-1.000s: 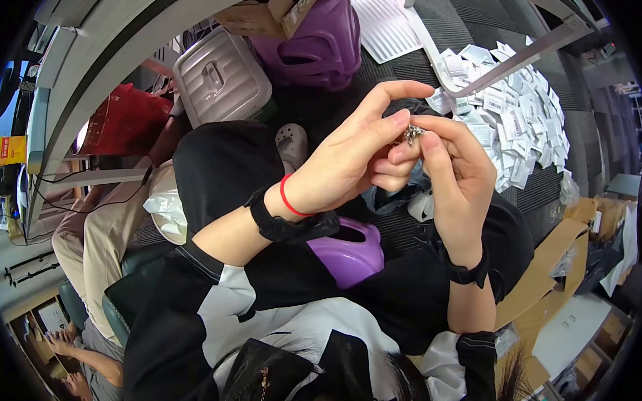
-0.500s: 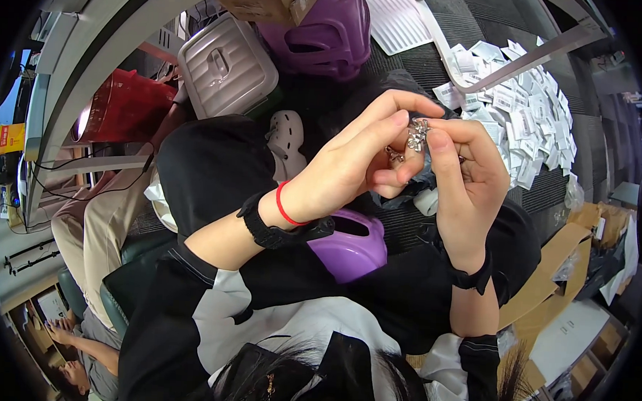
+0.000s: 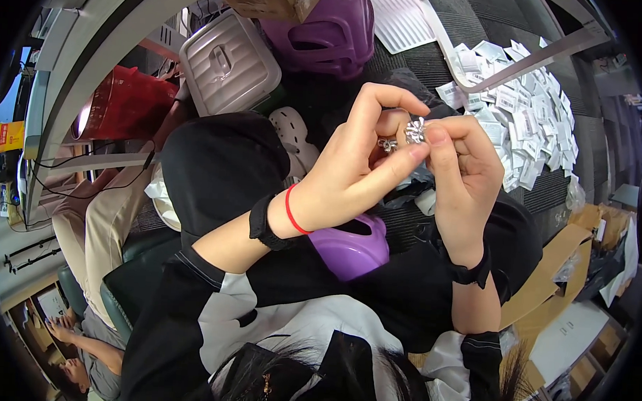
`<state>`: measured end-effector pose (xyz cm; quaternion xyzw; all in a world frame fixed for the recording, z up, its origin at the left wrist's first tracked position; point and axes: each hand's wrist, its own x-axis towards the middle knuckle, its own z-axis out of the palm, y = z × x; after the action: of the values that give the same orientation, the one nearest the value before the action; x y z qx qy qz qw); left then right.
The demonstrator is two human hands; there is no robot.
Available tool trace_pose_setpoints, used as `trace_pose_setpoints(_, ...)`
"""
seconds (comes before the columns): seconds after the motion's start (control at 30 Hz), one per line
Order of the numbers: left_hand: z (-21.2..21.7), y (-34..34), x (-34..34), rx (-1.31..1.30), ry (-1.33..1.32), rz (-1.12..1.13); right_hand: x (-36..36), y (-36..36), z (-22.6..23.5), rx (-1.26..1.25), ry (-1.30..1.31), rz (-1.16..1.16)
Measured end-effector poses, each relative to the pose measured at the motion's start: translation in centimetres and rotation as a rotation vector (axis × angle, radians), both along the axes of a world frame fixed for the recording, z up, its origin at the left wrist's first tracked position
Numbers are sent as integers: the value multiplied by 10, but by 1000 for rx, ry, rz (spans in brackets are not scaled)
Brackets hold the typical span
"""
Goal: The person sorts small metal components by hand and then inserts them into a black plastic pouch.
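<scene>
A small, shiny silver ornament (image 3: 415, 130), shaped like a flower or cluster, is held up between my two hands above my lap. My left hand (image 3: 355, 155) is closed around its left side, thumb below and the index finger arching over it. Against the ornament's right edge, my right hand (image 3: 467, 182) pinches with thumb and index finger, the other fingers curled in. Another small silver piece (image 3: 387, 144) shows within the curl of my left fingers; its exact shape is partly hidden. A red cord and a black band circle my left wrist.
Beyond my hands, many white labelled packets (image 3: 521, 120) lie heaped on the dark floor. A purple stool (image 3: 328, 32), a grey lidded bin (image 3: 230, 64) and a red bucket (image 3: 128, 106) stand at the far left. Cardboard (image 3: 547, 275) lies right; another person sits at the left.
My left hand has turned slightly, its thumb moving down and right to below the ornament. The ornament has rotated a little, and my right hand has shifted slightly left.
</scene>
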<state>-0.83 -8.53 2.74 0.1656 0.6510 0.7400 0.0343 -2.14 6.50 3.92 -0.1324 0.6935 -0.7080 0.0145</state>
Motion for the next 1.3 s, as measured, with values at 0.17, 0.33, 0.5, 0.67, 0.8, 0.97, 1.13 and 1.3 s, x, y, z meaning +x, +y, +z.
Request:
trace_pose_setpoints(0.17,-13,0,-8,64,44,138,-9,-2,-4,-75,-54,61)
trace_pose_setpoints(0.33,-25,-2,-29,331,-260,248,-20,-5,-36,-204,-268,47)
trace_pose_setpoints(0.5,-48,-11,-35,588,-560,202,-28,-7,-43,-267,-327,140)
trace_pose_setpoints(0.67,-42,-9,-30,981,-670,95,-29,-14,-27,-376,-301,25)
trace_pose_setpoints(0.8,-31,-7,-34,1105,-536,-37,-27,-18,-28,-361,-226,-33)
trace_pose_setpoints(0.97,-35,-5,-34,1123,-484,-51,-24,-19,-31,-5,-62,9)
trace_pose_setpoints(1.13,-34,0,-34,913,-418,-50,-23,-26,-45,121,61,-30)
trace_pose_setpoints(1.3,-37,5,-36,879,-395,-91,-28,-18,-38,274,51,42)
